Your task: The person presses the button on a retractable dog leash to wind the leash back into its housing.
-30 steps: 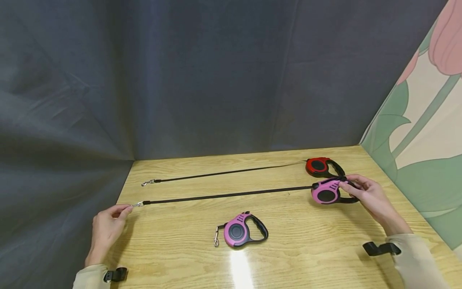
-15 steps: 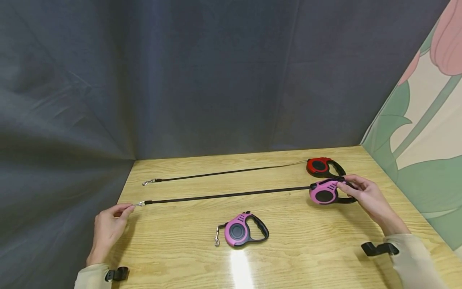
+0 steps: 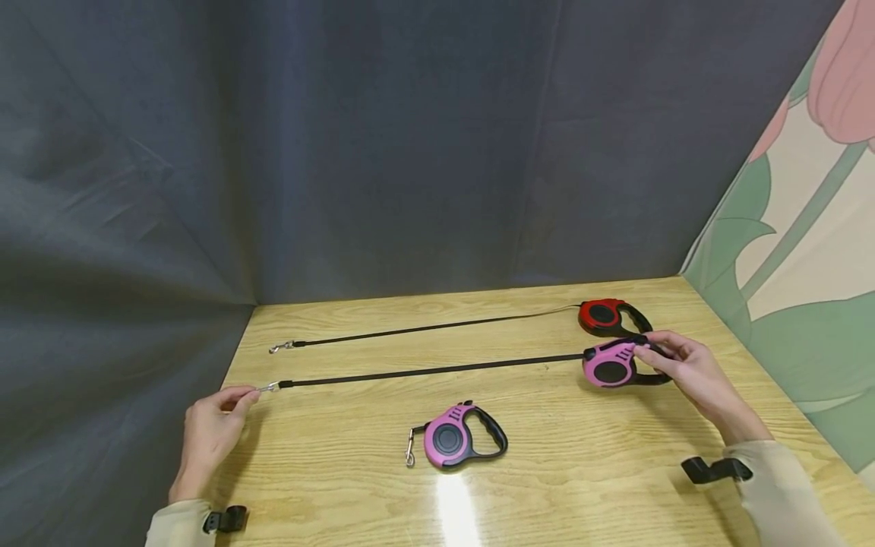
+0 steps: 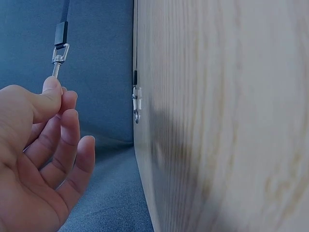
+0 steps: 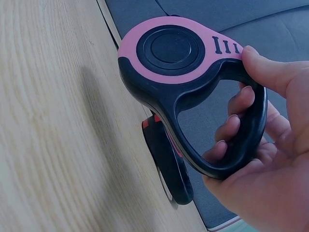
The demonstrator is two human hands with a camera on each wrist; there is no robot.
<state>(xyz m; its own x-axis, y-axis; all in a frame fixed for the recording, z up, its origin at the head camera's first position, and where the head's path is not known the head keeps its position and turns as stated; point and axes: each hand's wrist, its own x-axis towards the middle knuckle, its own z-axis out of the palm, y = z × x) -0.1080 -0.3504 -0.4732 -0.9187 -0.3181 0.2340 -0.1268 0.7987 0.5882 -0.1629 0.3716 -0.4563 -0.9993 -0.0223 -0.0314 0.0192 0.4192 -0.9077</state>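
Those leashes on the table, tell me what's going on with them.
A person has a pink retractable leash stretched across the wooden table. The right hand grips its handle; the left hand pinches the metal clip at the far end. A red leash lies extended behind it, and a second pink leash lies retracted in front, untouched.

Pink leash reel [image 3: 611, 366] upright on table; black strap [image 3: 431, 371] stretched taut.

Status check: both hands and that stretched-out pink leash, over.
Left hand pinches metal clip. Right hand grips pink leash handle. Tape taut across table. Nothing in the way.
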